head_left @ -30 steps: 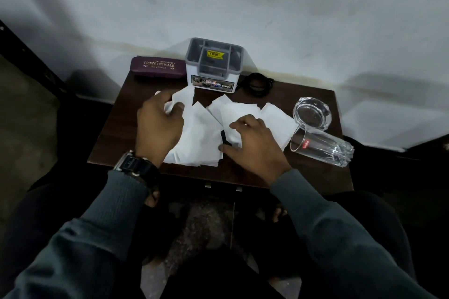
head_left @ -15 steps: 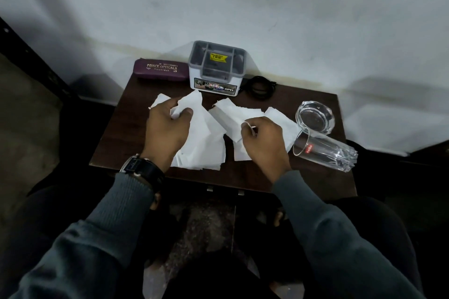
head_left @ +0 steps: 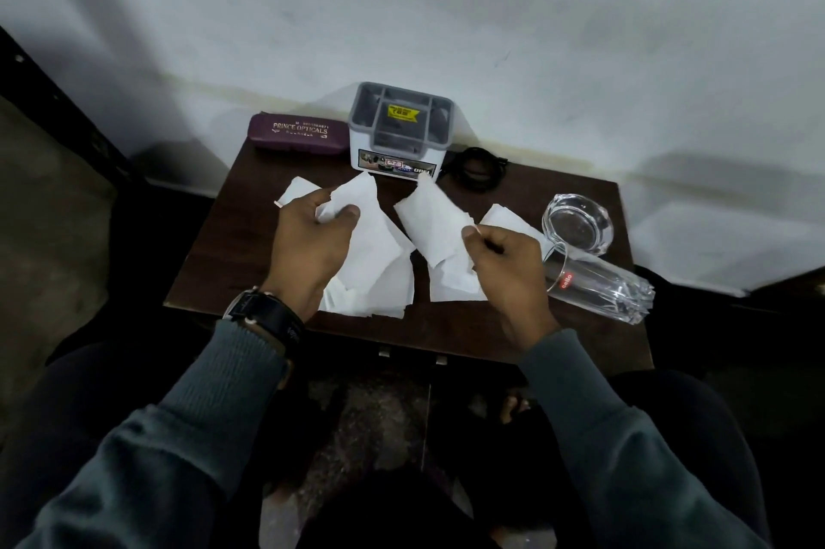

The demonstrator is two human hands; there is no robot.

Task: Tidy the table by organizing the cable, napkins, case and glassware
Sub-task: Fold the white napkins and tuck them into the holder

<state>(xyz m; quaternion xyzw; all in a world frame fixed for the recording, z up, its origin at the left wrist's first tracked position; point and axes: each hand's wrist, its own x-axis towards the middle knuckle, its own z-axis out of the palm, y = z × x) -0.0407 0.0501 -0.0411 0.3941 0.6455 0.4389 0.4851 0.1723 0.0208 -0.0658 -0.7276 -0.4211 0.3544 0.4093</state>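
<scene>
White napkins point(head_left: 379, 254) lie crumpled and loosely piled mid-table point(head_left: 232, 236). Left hand point(head_left: 308, 245) pinches one bunch of sheets; right hand point(head_left: 504, 263) pinches another napkin point(head_left: 435, 220), lifted, between thumb and fingers.

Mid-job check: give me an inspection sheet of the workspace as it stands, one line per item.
Surface: small dark wooden table, set against the wall.
Job's things: white napkins loose across the middle; maroon case at the far left edge; tumbler lying on its side at the right; glass dish upright just beyond it.
Clutter: grey compartment box at the far edge.
Grippers: left hand grips napkins; right hand pinches one.
Cables: black cable coiled to the right of the box.
Surroundings: white wall behind the table; the floor is too dark to make out.
</scene>
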